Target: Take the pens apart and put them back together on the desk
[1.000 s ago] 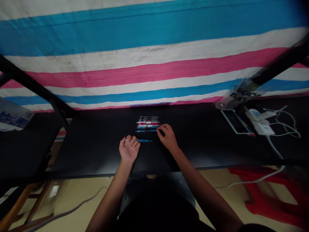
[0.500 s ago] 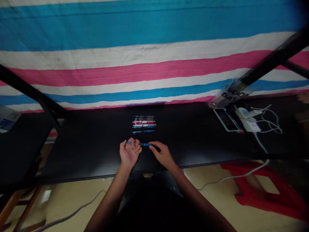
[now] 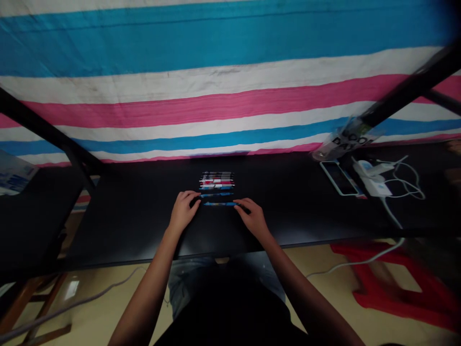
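Note:
A blue pen (image 3: 219,204) lies crosswise near the front of the black table, its right end pinched between the thumb and fingers of my right hand (image 3: 253,217). Just beyond it, parallel, is a second blue pen (image 3: 216,195). My left hand (image 3: 183,210) is at the left ends of these two pens, thumb and fingers apart. Its fingertips are at the second pen's left end; whether they touch it I cannot tell. Farther back, a close row of several pens (image 3: 217,180) runs from black and grey through red and white to blue.
On the black table (image 3: 137,216), a phone (image 3: 339,178) and a white power strip (image 3: 372,179) with cables lie at the right. A clear plastic bag (image 3: 345,140) leans by a dark frame post. Striped cloth (image 3: 223,110) hangs behind. A red stool (image 3: 396,283) stands below right.
My left hand has turned from palm up to palm down and let go of the blue pen. That pen has moved slightly forward and right, with my right hand still at its right end.

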Available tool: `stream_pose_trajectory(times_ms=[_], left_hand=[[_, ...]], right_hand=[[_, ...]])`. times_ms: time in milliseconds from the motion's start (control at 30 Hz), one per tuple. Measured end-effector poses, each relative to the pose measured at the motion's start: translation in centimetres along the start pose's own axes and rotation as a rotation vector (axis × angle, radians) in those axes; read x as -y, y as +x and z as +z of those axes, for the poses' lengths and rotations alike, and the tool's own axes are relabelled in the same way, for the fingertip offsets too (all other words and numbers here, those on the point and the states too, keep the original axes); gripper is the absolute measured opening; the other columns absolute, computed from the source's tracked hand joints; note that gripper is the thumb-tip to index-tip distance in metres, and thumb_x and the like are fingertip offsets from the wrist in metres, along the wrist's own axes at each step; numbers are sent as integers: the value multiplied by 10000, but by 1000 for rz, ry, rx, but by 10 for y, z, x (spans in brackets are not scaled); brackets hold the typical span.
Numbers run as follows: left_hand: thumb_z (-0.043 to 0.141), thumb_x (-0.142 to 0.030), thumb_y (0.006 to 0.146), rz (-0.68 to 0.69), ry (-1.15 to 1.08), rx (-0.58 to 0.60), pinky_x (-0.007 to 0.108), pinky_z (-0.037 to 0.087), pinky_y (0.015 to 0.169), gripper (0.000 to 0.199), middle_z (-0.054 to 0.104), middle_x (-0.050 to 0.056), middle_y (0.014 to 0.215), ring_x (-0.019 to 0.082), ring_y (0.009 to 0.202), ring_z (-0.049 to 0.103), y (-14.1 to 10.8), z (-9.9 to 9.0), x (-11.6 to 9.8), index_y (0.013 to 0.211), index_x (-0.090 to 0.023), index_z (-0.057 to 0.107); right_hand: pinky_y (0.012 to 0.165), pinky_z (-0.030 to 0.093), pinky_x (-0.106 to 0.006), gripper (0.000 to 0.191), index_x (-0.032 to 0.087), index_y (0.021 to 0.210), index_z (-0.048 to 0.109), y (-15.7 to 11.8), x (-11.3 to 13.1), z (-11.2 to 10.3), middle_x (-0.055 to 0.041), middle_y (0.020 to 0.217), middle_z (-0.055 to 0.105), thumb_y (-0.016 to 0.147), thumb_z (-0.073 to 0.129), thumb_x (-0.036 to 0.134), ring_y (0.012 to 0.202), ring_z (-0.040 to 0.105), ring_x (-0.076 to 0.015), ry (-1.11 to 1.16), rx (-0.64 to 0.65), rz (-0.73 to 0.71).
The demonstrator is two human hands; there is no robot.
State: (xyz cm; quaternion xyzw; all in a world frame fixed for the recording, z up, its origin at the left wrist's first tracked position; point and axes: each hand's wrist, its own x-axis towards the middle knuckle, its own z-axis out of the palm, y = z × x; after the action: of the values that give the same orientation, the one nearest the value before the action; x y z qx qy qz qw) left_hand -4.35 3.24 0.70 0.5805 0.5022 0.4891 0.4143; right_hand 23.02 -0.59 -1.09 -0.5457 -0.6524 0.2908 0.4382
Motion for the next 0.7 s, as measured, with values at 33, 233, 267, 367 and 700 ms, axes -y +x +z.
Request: stream_pose_trajectory(times_ms=[33, 233, 267, 367, 700], left_hand=[[849, -147, 687, 7, 3, 12, 406, 412, 981, 263, 709, 76, 963, 309, 1004, 534, 2, 2, 1, 908, -284, 803], [839, -87, 702, -25, -26, 27, 370, 396, 964, 218, 666, 79, 848, 285, 946, 509, 16, 6, 7, 829, -262, 810], [838, -91, 709, -39, -40, 33, 378, 383, 986, 205, 664, 80, 848, 287, 950, 504, 18, 6, 7, 819, -262, 810], [822, -99, 735, -62, -60, 42, 395, 367, 1015, 178, 656, 78, 849, 289, 955, 504, 23, 6, 7, 808, -261, 805], [887, -146, 670, 31, 49, 22, 348, 410, 915, 225, 647, 67, 862, 260, 896, 532, 25, 7, 7, 854, -239, 798]], right_hand=[[741, 570, -373, 203, 250, 1044, 767, 1, -1, 2, -75, 974, 716, 928, 605, 286, 855, 680, -225, -12, -5, -3], [727, 568, -359, 180, 227, 1024, 747, 9, -4, 11, -75, 968, 695, 894, 623, 237, 804, 658, -208, -60, -10, -33], [738, 569, -363, 173, 224, 1018, 743, 11, -4, 13, -75, 968, 696, 891, 626, 227, 808, 657, -210, -63, -2, -43], [813, 568, -392, 164, 224, 1009, 731, 18, -8, 16, -83, 980, 698, 891, 620, 198, 894, 657, -235, -103, 29, -82], [850, 557, -378, 176, 222, 1025, 713, 39, -15, 25, -96, 1023, 629, 891, 606, 185, 947, 636, -240, -194, 9, -107]])
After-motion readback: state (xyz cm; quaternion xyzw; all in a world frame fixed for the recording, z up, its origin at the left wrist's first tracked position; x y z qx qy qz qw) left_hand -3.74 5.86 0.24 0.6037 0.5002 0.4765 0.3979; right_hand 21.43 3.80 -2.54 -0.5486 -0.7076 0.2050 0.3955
